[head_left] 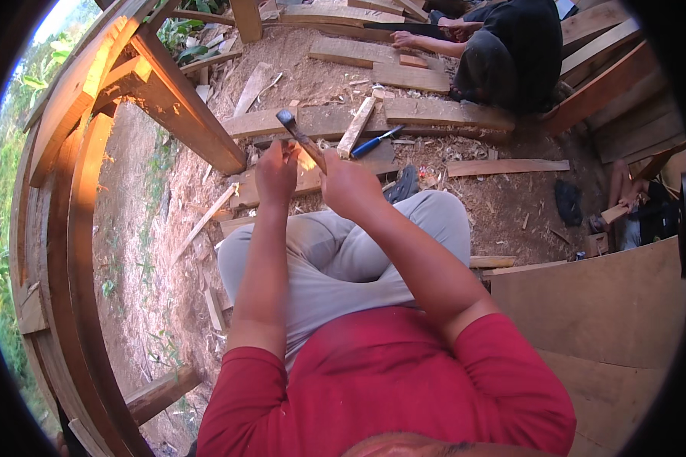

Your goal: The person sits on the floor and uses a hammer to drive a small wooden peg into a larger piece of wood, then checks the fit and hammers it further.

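My right hand is closed round the wooden handle of a hammer. The hammer's dark head points up and to the left, just above my left hand. That hand is closed with its fingers drawn together, and what they hold, if anything, I cannot make out. Both hands are over a wooden plank lying on the ground before my crossed legs. A slim blue tool with a dark end lies just beyond my right hand, beside a short pale wood strip.
Several planks and shavings cover the dirt ground. A timber frame stands at the left. At the far right a person in dark clothes sits low; another person is at the right edge. A large board is by my right side.
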`<state>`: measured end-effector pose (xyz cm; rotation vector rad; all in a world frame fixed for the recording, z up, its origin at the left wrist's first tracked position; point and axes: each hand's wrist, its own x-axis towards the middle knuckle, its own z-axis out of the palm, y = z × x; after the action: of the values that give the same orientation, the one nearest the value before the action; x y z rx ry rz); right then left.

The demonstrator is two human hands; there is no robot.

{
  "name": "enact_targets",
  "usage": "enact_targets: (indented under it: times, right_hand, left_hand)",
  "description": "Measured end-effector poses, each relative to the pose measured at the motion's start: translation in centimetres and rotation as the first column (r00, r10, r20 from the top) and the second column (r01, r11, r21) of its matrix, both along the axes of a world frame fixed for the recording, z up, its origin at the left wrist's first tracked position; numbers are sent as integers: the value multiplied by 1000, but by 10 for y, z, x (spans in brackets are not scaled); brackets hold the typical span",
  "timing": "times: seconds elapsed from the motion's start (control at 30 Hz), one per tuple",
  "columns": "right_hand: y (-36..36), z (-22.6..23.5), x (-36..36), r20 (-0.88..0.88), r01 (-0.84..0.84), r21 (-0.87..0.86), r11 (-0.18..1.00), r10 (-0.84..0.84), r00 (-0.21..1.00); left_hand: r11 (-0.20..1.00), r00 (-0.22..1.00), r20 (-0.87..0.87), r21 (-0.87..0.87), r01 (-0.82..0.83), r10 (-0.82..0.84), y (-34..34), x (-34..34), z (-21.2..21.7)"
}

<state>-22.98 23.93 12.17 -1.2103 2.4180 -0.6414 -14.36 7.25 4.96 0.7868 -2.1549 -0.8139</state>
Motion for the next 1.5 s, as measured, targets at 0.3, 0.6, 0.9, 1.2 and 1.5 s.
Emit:
enact_targets:
  times: [0.3,0.6,0.9,1.2,1.5]
  right_hand:
    - [-8,-49,-20,-29,6,65,998,-4,1000]
    - [-6,-28,-41,32,49,109,993,-53,998]
    - [7,-64,-25,1,84,-10,996,-84,996]
    - [-10,-52,-34,8,42,39,998,-43,999]
    - [-11,-35,-47,74,100,79,992,-106,992]
  left_hand:
    - [994,980,165,2,109,-108,-13,-13,-35]
    - [992,970,215,-37,123,-113,-6,-33,-33]
    - [990,983,180,-125,60,-37,-13,-35,-47]
    - [997,982,189,-78,-2,17,-20,-36,-40]
    - [990,981,167,-85,111,-96,-3,-39,-37]
